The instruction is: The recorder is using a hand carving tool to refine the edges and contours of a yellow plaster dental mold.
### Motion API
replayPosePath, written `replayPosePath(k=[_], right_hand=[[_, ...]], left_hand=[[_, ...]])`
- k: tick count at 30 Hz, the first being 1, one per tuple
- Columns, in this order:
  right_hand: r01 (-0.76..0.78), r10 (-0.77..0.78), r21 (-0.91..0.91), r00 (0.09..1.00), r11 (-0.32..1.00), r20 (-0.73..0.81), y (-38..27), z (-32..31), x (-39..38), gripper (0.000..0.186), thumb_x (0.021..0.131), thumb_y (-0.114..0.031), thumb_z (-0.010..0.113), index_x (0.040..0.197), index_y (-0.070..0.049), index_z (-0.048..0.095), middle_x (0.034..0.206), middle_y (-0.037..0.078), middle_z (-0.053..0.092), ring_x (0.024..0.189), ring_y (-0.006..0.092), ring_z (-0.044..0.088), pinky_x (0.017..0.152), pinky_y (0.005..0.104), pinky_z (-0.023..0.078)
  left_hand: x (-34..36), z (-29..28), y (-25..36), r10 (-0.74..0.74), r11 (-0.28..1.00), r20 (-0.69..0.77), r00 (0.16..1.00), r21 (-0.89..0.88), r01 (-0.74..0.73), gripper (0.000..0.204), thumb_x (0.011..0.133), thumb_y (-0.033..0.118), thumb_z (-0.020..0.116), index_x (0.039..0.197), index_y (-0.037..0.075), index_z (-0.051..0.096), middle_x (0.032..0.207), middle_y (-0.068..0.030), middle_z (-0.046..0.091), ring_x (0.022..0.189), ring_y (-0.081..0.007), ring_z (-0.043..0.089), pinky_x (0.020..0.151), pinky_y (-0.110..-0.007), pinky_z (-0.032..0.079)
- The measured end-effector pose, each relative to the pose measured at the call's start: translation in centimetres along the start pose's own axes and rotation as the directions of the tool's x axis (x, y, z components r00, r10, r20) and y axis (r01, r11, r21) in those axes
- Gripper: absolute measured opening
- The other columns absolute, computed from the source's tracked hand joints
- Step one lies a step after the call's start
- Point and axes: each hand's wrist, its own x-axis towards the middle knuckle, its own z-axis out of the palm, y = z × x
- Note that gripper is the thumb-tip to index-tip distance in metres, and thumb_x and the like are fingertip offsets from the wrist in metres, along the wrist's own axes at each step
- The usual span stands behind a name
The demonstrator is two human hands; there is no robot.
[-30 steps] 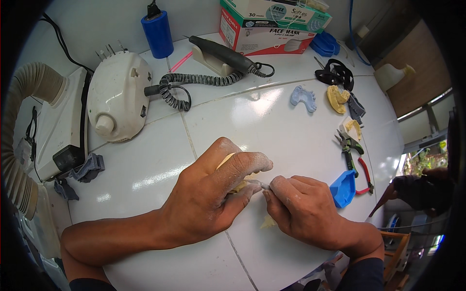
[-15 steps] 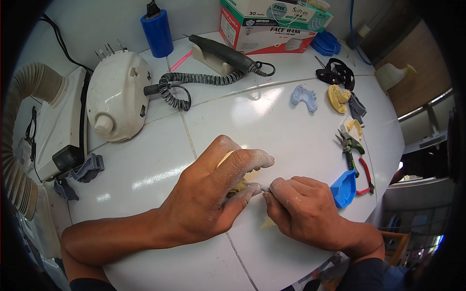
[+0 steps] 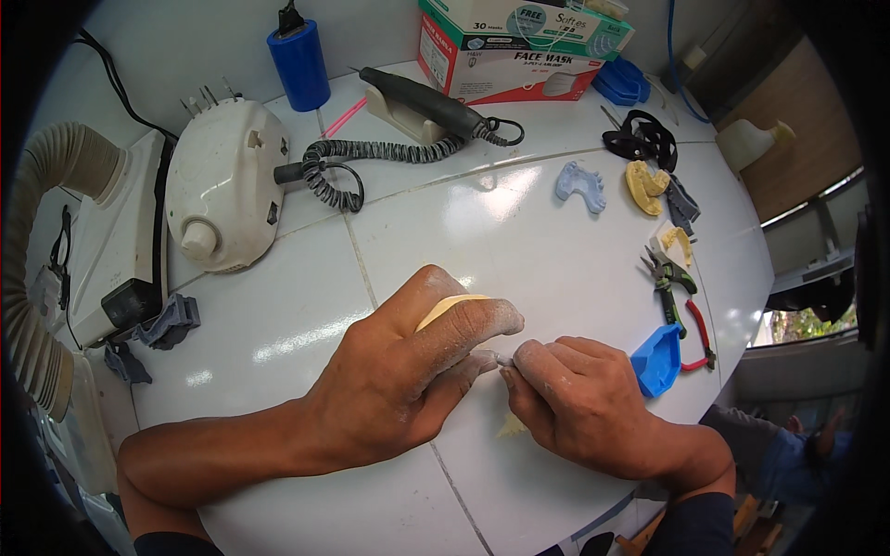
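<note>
My left hand (image 3: pixel 408 361), dusted with white powder, is closed around a pale yellow plaster dental model (image 3: pixel 450 308). Only a curved edge of the model shows between thumb and fingers; the rest is hidden by the hand. Close by on the right, my right hand (image 3: pixel 589 398) pinches a thin metal-tipped hand tool (image 3: pixel 503 360). The tip points left and meets the fingertips of the left hand; the grip is covered by my right fingers. Yellowish shavings (image 3: pixel 511 424) lie on the white tabletop (image 3: pixel 306 500) beneath the hands.
Far left stand a white control unit (image 3: pixel 227 185) and a ribbed hose (image 3: pixel 23 269). A black handpiece (image 3: pixel 422 100) rests in its cradle behind. On the right are a yellow dental model (image 3: pixel 645 188), a bluish cast (image 3: pixel 581 187), pliers (image 3: pixel 669 283) and a blue tray (image 3: pixel 657 361).
My left hand has tilted the model slightly, so more of its upper edge shows and the tool tip shows less. The right hand has barely moved. A person has come into view at lower right.
</note>
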Motion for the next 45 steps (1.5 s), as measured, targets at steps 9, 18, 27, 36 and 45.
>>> replayPosePath(k=[9, 18, 27, 36, 45], right_hand=[[-0.023, 0.023, 0.029, 1.000, 0.999, 0.008, 0.07, -0.04, 0.01, 0.017, 0.090, -0.009, 0.077, 0.093, -0.006, 0.061, 0.070, 0.008, 0.061, 0.060, 0.0254, 0.063, 0.055, 0.0403, 0.051], [-0.023, 0.023, 0.047, 1.000, 0.999, -0.002, -0.01, -0.26, 0.07, 0.018, 0.090, -0.010, 0.078, 0.092, -0.005, 0.061, 0.069, 0.008, 0.061, 0.060, 0.0258, 0.063, 0.055, 0.0403, 0.051], [0.001, -0.001, 0.017, 1.000, 1.000, 0.001, 0.11, 0.04, 0.04, 0.020, 0.089, -0.011, 0.079, 0.090, -0.006, 0.059, 0.069, 0.008, 0.059, 0.059, 0.0257, 0.061, 0.055, 0.0400, 0.050], [0.014, -0.014, 0.006, 1.000, 1.000, 0.005, 0.12, 0.01, 0.00, 0.020, 0.088, -0.011, 0.079, 0.092, -0.005, 0.061, 0.069, 0.008, 0.059, 0.059, 0.0253, 0.061, 0.055, 0.0396, 0.050], [0.012, -0.012, 0.005, 1.000, 1.000, 0.005, 0.10, -0.02, -0.02, 0.019, 0.089, -0.011, 0.079, 0.093, -0.005, 0.062, 0.068, 0.007, 0.058, 0.058, 0.0243, 0.060, 0.054, 0.0390, 0.049]], left_hand=[[-0.06, -0.05, 0.28, 0.044, 0.999, -0.037, 0.998, 0.032, -0.042, 0.052, 0.081, -0.002, 0.088, 0.129, 0.007, 0.069, 0.108, -0.0123, 0.067, 0.093, -0.0251, 0.067, 0.076, -0.035, 0.056], [0.20, -0.63, 0.23, -0.027, 1.000, -0.012, 1.000, 0.013, 0.027, 0.054, 0.081, 0.003, 0.090, 0.130, 0.007, 0.068, 0.111, -0.0139, 0.064, 0.094, -0.0242, 0.066, 0.078, -0.034, 0.056], [0.20, -0.22, -0.14, 0.063, 0.997, 0.008, 0.998, 0.037, -0.064, 0.057, 0.080, 0.002, 0.090, 0.132, 0.007, 0.067, 0.111, -0.0134, 0.065, 0.093, -0.0251, 0.065, 0.077, -0.035, 0.055], [0.12, -0.23, -0.06, 0.035, 0.999, 0.017, 0.999, 0.027, -0.036, 0.056, 0.081, -0.001, 0.089, 0.132, 0.007, 0.067, 0.110, -0.0131, 0.066, 0.094, -0.0259, 0.065, 0.076, -0.036, 0.055], [0.04, -0.13, -0.12, 0.040, 0.998, 0.011, 0.999, 0.037, -0.041, 0.057, 0.081, 0.000, 0.089, 0.133, 0.007, 0.067, 0.109, -0.0130, 0.066, 0.094, -0.0259, 0.065, 0.076, -0.036, 0.055]])
